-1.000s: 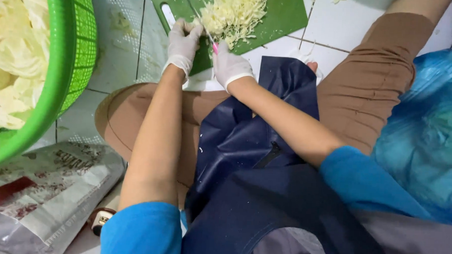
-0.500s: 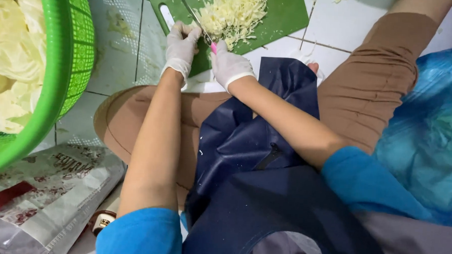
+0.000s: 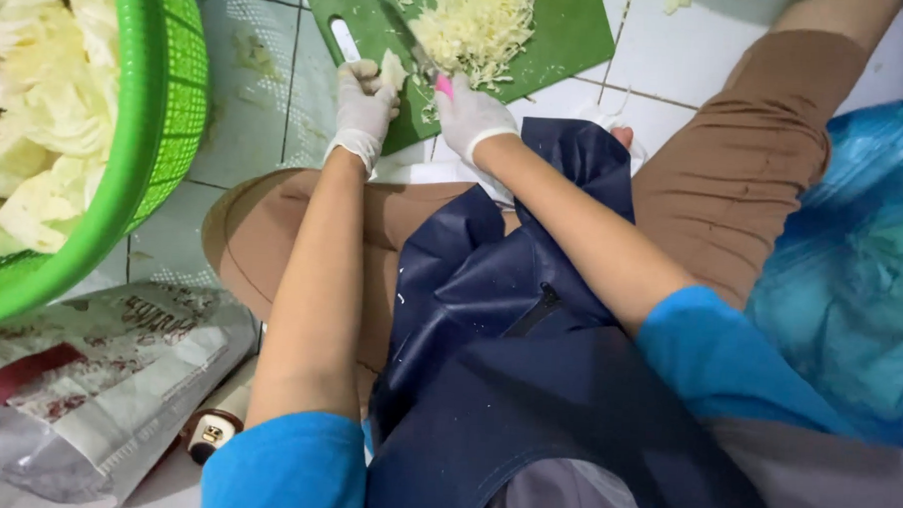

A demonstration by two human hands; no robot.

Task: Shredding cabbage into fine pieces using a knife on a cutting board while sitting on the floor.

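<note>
Two gloved hands work at the near edge of a green cutting board (image 3: 569,38) that lies on the tiled floor (image 3: 251,117) between the person's folded knees. Right hand (image 3: 473,115): grip closed around the pink handle of a knife (image 3: 418,55), whose blade runs up and to the left from the handle, away from the body, so that its long axis lies on a diagonal across the board, tip toward the far left corner. Left hand (image 3: 365,101): fingers curled and pressed together on a small wedge of cabbage (image 3: 392,70) just left of the blade, touching or nearly touching it. Shredded cabbage (image 3: 476,27) is heaped on the board just beyond and to the right of the knife. A green mesh basket (image 3: 161,124) of torn cabbage leaves stands at the left, a blue plastic bag (image 3: 851,268) at the right, a printed sack (image 3: 97,372) near the left elbow, and a dark blue apron (image 3: 509,316) covers the lap. Judged from this view, clean cutting here would call for keeping the left fingertips tucked behind the knuckles, feeding the wedge steadily under the blade, and holding the edge square to the wedge; the remaining piece is small, so slipping toward the fingers appears the main hazard.
</note>
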